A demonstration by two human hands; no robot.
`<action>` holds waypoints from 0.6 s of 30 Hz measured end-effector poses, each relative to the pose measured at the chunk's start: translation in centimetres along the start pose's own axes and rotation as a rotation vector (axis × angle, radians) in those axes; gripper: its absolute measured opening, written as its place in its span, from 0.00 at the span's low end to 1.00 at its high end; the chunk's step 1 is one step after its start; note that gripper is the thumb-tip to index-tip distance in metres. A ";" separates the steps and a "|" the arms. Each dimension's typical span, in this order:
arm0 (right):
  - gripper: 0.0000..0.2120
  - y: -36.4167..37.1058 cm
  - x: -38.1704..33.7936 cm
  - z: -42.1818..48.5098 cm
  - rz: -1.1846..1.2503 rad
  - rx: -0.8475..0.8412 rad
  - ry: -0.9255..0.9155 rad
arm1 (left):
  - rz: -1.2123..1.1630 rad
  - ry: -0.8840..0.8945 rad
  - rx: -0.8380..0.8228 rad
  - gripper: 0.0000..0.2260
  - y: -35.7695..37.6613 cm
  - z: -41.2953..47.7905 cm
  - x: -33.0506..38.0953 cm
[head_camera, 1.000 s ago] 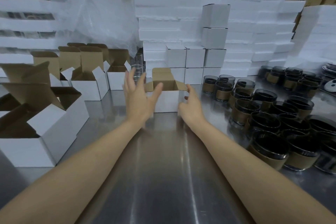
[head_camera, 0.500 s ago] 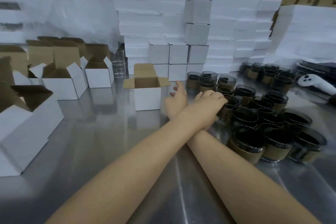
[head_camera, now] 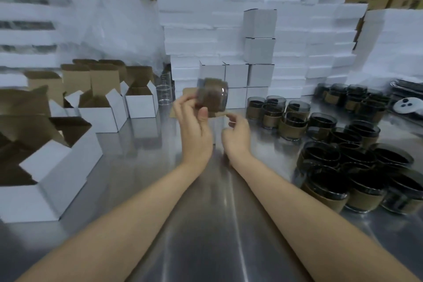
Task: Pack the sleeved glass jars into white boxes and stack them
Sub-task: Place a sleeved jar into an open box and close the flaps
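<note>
My left hand (head_camera: 194, 126) grips a glass jar with a brown paper sleeve (head_camera: 211, 96), held tilted on its side above the open white box (head_camera: 219, 115), which is mostly hidden behind my hands. My right hand (head_camera: 237, 131) hovers just right of the box with its fingers loosely curled, holding nothing. Several sleeved jars (head_camera: 295, 122) stand in a group on the metal table (head_camera: 206, 224) to the right. A stack of closed white boxes (head_camera: 259, 49) rises behind.
Several open empty white boxes (head_camera: 103, 112) crowd the left side, the nearest one (head_camera: 48, 174) by the table edge. Foam slabs (head_camera: 196, 30) and a plastic bag (head_camera: 114, 30) fill the back. A bare glass (head_camera: 164, 92) stands behind the box. A white controller (head_camera: 409, 105) lies at far right.
My left hand picked a jar from the group at right and carried it left and up over the open box. My right hand drew back to the box's right side.
</note>
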State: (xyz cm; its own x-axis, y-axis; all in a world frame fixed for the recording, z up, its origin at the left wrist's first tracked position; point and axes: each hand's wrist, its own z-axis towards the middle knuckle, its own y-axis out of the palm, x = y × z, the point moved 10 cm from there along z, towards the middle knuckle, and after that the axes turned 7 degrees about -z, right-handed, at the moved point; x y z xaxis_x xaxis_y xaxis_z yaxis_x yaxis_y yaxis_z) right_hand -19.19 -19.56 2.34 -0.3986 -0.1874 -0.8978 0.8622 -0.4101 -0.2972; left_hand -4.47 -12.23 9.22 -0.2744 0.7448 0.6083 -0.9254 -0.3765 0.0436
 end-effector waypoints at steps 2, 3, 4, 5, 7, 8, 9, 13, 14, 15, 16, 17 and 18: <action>0.25 -0.2 0.0 -0.3 0.095 0.032 0.022 | 0.027 -0.094 0.060 0.06 -1.4 0.7 -1.6; 0.26 -0.4 -0.2 -0.4 0.149 0.051 -0.004 | 0.013 -0.080 0.081 0.06 -2.0 1.0 -2.1; 0.27 -0.6 -0.9 -0.8 0.175 0.055 -0.043 | 0.018 -0.083 0.073 0.06 -2.2 1.2 -2.4; 0.30 -0.6 -1.5 -0.9 0.205 0.046 -0.088 | 0.024 -0.075 0.065 0.07 -2.2 1.2 -2.6; 0.36 -0.2 -2.4 -1.1 0.238 -0.009 -0.162 | 0.004 -0.058 0.037 0.07 -1.7 1.1 -2.5; 0.38 0.0 -3.1 -1.4 0.232 -0.045 -0.205 | -0.003 -0.058 0.031 0.07 -1.6 1.1 -2.5; 0.38 0.3 -3.6 -1.7 0.221 -0.072 -0.245 | -0.017 -0.055 0.022 0.07 -1.5 1.0 -2.6; 0.35 0.5 -4.9 -2.5 0.130 -0.085 -0.367 | -0.047 -0.002 -0.022 0.08 -1.0 0.7 -1.7; 0.33 0.4 -5.0 -2.6 0.117 -0.075 -0.380 | -0.056 0.023 -0.054 0.09 -0.6 0.6 -1.2; 0.32 0.2 -5.1 -2.6 0.114 -0.057 -0.383 | -0.060 0.038 -0.078 0.09 -0.2 0.5 -1.1; 0.30 -0.1 -5.1 -2.6 0.111 -0.031 -0.382 | -0.072 0.059 -0.083 0.09 0.1 0.4 -0.9; 0.29 -0.4 -5.2 -2.7 0.111 0.001 -0.380 | -0.093 0.059 -0.073 0.09 0.2 0.3 -0.7; 0.29 -0.7 -5.2 -2.7 0.114 0.029 -0.376 | -0.127 0.043 -0.047 0.09 0.2 0.3 -0.8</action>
State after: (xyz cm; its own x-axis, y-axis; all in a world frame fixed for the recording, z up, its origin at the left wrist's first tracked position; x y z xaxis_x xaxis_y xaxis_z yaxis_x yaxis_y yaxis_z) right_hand -16.87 -15.89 6.30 -0.3922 -0.5453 -0.7409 0.9006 -0.3916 -0.1884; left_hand -4.34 -13.03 8.98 -0.1649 0.8082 0.5653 -0.9642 -0.2529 0.0803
